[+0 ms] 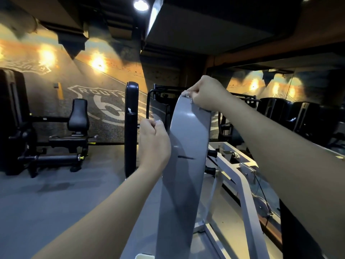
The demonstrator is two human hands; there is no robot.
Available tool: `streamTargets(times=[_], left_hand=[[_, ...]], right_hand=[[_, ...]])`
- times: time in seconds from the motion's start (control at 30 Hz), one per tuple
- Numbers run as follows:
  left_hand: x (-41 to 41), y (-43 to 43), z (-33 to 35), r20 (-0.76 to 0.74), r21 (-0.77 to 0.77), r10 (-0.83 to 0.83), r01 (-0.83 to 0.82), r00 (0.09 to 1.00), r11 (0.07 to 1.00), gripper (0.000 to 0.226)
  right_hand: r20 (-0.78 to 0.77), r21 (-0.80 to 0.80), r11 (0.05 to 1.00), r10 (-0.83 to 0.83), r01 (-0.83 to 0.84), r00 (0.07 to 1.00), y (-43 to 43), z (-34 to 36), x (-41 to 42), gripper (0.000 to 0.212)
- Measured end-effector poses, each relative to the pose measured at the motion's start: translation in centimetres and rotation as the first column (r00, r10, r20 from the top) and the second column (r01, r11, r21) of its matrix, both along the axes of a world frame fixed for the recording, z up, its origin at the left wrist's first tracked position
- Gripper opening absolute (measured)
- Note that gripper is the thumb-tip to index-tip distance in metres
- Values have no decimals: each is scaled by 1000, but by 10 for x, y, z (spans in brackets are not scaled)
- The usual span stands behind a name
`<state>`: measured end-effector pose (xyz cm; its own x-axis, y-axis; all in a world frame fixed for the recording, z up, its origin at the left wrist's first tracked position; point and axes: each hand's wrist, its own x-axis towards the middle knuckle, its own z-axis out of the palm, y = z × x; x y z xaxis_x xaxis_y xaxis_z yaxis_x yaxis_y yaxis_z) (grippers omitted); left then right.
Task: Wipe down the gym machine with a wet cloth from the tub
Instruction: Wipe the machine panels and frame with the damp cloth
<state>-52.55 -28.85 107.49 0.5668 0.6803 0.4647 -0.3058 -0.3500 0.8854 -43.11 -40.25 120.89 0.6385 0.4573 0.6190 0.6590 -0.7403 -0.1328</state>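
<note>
**Two hands worked at the top of the grey panel**

The grey panel [188,146] of the gym machine is shown standing upright and curved, and its upper end is being attended to. The right hand [205,94] is clenched over the panel's top edge with a white cloth [184,94] bunched under the fingers, probably so that the rim can be rubbed with pressure. The left hand [153,139] is curled tight against the panel's left edge, lower down. A pale scrap [158,121] is pinched at its thumb, and the panel is probably being braced or its edge wiped.

Most of the cloth is hidden inside the fist. Whether the scrap is a second cloth cannot be told. A pale object [144,256] is cut off at the bottom edge, possibly the tub. The white frame [240,176] is seen behind the panel.
</note>
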Motion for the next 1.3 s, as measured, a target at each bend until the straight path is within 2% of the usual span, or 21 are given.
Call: streamTargets(times=[0.07, 0.13, 0.23, 0.3, 0.43, 0.5, 0.57, 0.63, 0.73, 0.83, 0.9, 0.93, 0.97, 1.0, 1.07, 1.1, 1.2, 1.3], left_hand=[[-4, 3, 11, 18, -19, 3, -3, 1000, 1000, 12], [-6, 5, 25, 40, -2, 18, -18, 999, 1000, 6], [-3, 5, 47, 83, 36, 26, -29, 996, 999, 5], [4, 3, 58, 91, 61, 18, -23, 996, 998, 7], [21, -9, 75, 12, 159, 35, -36, 999, 987, 10], [30, -16, 85, -20, 218, 79, -73, 997, 973, 9], [39, -22, 95, -37, 278, 120, -105, 992, 955, 8], [49, -29, 101, -17, 334, 152, -138, 988, 932, 9], [60, -38, 99, 15, 438, 250, -231, 968, 869, 10], [65, -39, 97, 67, 437, 306, -304, 950, 847, 11], [66, -39, 97, 70, 437, 329, -325, 942, 839, 12], [66, -40, 96, 81, 444, 339, -338, 937, 829, 11], [65, -42, 95, 103, 458, 340, -348, 935, 818, 11], [64, -44, 92, 136, 480, 331, -355, 934, 802, 10], [58, -50, 85, 227, 553, 300, -376, 926, 744, 11], [53, -55, 79, 270, 592, 274, -383, 923, 709, 13], [32, -80, 59, 314, 684, 159, -339, 936, 646, 12], [7, -105, 41, 177, 730, 85, -189, 981, 657, 4]], right_hand=[[-50, -9, 1000, 4, -5, 999, 3, 7, 8, 24], [26, -7, 999, 31, -31, 999, -2, -4, 0, 21], [178, -106, 966, 252, -236, 951, -23, -43, -24, 27], [198, -143, 926, 372, -349, 907, -34, -49, -26, 29], [93, 43, 969, 237, -242, 967, -30, -16, 13, 24], [44, 106, 965, 235, -239, 971, -30, -10, 30, 24], [94, 124, 948, 282, -292, 955, -40, -18, 37, 24], [215, 145, 900, 377, -411, 901, -58, -34, 39, 24], [409, 148, 800, 485, -581, 773, -82, -62, 45, 30], [475, 115, 757, 527, -643, 705, -94, -84, 54, 33], [372, 273, 708, 546, -651, 750, -101, -90, 53, 25], [252, 424, 660, 572, -620, 781, -105, -91, 51, 22], [111, 581, 589, 626, -562, 772, -109, -92, 50, 19], [-30, 723, 511, 696, -466, 717, -111, -93, 50, 17], [-218, 878, 402, 821, -261, 528, -114, -97, 51, 17], [-252, 908, 371, 853, -192, 458, -115, -99, 48, 19], [-267, 937, 329, 891, -117, 368, -120, -107, 35, 17], [-222, 955, 265, 937, -134, 270, -129, -114, 19, 28]])
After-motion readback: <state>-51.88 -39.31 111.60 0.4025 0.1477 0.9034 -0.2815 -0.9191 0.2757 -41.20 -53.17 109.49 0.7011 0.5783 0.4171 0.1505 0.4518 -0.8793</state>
